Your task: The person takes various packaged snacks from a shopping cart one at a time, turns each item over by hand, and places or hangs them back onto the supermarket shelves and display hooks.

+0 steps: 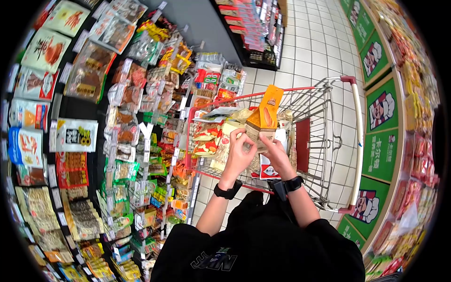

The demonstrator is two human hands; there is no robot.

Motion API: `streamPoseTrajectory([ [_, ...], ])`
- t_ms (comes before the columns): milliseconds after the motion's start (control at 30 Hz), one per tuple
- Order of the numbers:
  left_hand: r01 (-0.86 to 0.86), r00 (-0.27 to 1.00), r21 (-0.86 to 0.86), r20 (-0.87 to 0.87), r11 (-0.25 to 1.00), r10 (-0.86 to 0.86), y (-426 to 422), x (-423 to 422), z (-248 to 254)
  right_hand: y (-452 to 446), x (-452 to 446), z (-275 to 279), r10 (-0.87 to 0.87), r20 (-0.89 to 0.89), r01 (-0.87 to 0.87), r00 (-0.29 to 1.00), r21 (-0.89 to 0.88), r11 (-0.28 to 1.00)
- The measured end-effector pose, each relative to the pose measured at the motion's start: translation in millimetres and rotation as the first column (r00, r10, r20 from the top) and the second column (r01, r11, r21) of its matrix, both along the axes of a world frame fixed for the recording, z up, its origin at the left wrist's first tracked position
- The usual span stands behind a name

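An orange and brown package (pixel 268 113) is held up over the shopping cart (pixel 307 88). My left hand (pixel 240 149) is at its lower left edge, with thumb and index finger curled into a pinch. My right hand (pixel 276 154) grips the lower right part of the package, thumb on its face. Beneath the hands, the cart holds several bagged foods, among them red and yellow packets (pixel 205 141) on the left and a red and white packet (pixel 269 172) near the right wrist. Each wrist wears a black band.
Shelves of hanging packaged food (pixel 84 70) fill the left side. Green panelled bins (pixel 383 108) heaped with packets line the right. The cart's handle (pixel 359 141) is on its right side. A dark display rack (pixel 258 37) stands ahead beside the tiled floor (pixel 312 42).
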State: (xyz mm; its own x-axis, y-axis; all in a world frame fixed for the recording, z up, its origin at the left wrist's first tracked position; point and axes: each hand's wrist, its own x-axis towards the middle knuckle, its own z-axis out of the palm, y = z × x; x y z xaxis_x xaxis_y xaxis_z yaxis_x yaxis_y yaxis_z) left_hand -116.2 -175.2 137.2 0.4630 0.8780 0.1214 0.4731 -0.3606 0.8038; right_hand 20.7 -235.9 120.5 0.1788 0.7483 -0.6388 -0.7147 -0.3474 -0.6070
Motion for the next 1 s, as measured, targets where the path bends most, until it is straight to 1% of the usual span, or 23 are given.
streamPoseTrajectory([
  [67,-0.02,0.998,0.087,0.053,0.996,0.015,-10,-13,15,2,-13,-11,0.047,0.114,-0.053,0.992,0.05,0.997],
  [100,-0.05,0.997,0.111,0.056,0.993,0.043,-14,-22,19,4,-17,-4,0.084,0.118,-0.094,0.989,0.08,0.992],
  [133,-0.075,0.996,0.114,0.066,0.991,0.068,-21,-32,24,4,-24,10,0.065,0.081,-0.078,0.995,0.165,0.983],
  [200,-0.134,0.981,0.112,0.158,0.985,0.115,-33,-53,34,2,-45,20,0.096,0.126,-0.119,0.987,0.187,0.975],
  [233,-0.149,0.98,0.137,0.15,0.979,0.129,-40,-65,39,0,-57,28,0.118,0.138,-0.143,0.983,0.192,0.971],
  [300,-0.209,0.962,0.147,0.207,0.967,0.176,-57,-89,53,-9,-84,46,0.148,0.254,-0.217,0.956,0.27,0.938],
  [333,-0.245,0.946,0.15,0.252,0.958,0.202,-67,-102,62,-13,-98,50,0.171,0.265,-0.244,0.949,0.27,0.932],
  [367,-0.261,0.949,0.215,0.235,0.941,0.209,-76,-117,69,-16,-111,54,0.192,0.269,-0.268,0.944,0.282,0.921],
  [467,-0.326,0.912,0.198,0.324,0.924,0.253,-104,-164,84,-31,-150,72,0.242,0.318,-0.345,0.917,0.323,0.881],
  [500,-0.324,0.922,0.238,0.298,0.916,0.249,-114,-181,90,-38,-162,88,0.279,0.274,-0.361,0.92,0.321,0.875],
  [533,-0.346,0.913,0.249,0.313,0.905,0.264,-124,-196,93,-45,-174,99,0.316,0.23,-0.378,0.92,0.318,0.869],
  [567,-0.354,0.89,0.228,0.38,0.907,0.252,-133,-210,94,-51,-185,93,0.323,0.214,-0.384,0.922,0.392,0.836],
  [600,-0.36,0.863,0.207,0.445,0.91,0.24,-142,-224,97,-57,-193,92,0.34,0.228,-0.406,0.912,0.4,0.822],
  [633,-0.354,0.841,0.218,0.499,0.91,0.207,-151,-237,101,-62,-200,92,0.403,0.135,-0.415,0.905,0.486,0.769],
  [667,-0.375,0.831,0.227,0.511,0.899,0.218,-160,-248,106,-68,-208,93,0.472,0.045,-0.411,0.881,0.567,0.714],
  [733,-0.327,0.63,0.019,0.75,0.945,0.203,-177,-268,114,-83,-225,100,0.484,0.093,-0.44,0.87,0.59,0.677],
  [767,-0.342,0.664,0.048,0.718,0.938,0.206,-183,-282,109,-89,-229,96,0.521,0.06,-0.447,0.852,0.602,0.662],
  [800,-0.359,0.655,0.052,0.725,0.932,0.212,-190,-292,112,-96,-235,95,0.555,0.023,-0.451,0.831,0.612,0.65],
  [867,-0.406,0.615,-0.014,0.736,0.914,0.285,-200,-307,116,-109,-245,94,0.571,0.022,-0.455,0.82,0.631,0.629],
  [900,-0.347,0.658,-0.016,0.708,0.938,0.256,-207,-319,117,-116,-250,95,0.569,0.04,-0.463,0.822,0.628,0.625],
  [933,-0.364,0.651,-0.012,0.712,0.931,0.264,-215,-326,119,-123,-255,96,0.566,0.058,-0.472,0.822,0.626,0.621],
  [967,-0.311,0.637,-0.046,0.731,0.949,0.244,-223,-331,122,-131,-264,95,0.558,-0.026,-0.423,0.829,0.625,0.657],
  [1000,-0.255,0.622,-0.079,0.749,0.964,0.226,-232,-337,123,-139,-270,100,0.548,-0.025,-0.428,0.836,0.596,0.679],
])
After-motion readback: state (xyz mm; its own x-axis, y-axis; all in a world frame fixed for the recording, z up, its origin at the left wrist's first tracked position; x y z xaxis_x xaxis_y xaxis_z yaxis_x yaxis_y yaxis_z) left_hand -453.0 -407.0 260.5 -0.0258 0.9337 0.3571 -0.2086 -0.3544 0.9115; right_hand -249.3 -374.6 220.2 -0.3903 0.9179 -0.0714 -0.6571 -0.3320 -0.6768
